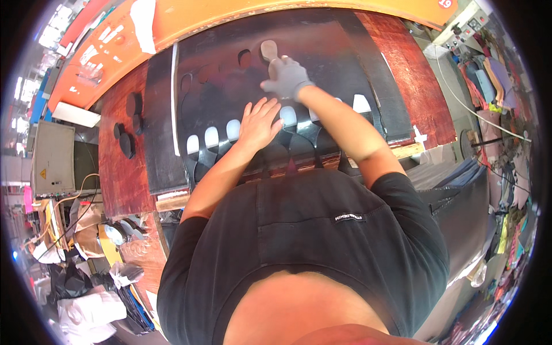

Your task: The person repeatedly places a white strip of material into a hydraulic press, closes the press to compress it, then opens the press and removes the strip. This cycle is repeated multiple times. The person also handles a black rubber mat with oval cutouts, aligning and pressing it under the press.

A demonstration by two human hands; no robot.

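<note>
My right hand, in a grey glove, reaches to the far middle of a black sheet. Its fingers grip a tan-grey sole-shaped piece, whose rounded end shows beyond them. The hand covers the rest of that piece. My bare left hand lies flat on the sheet's near part, fingers stretched out. Beside it runs a row of dark sole-shaped pieces with white rounded ends, among them one white end to its left and another to its right. Rounded cut-outs show in the sheet.
An orange machine beam spans the far side. Several dark rounded blocks stand on the red-brown board at left. A grey metal box is beyond it. A control box with a cable sits far right, near piled coloured material.
</note>
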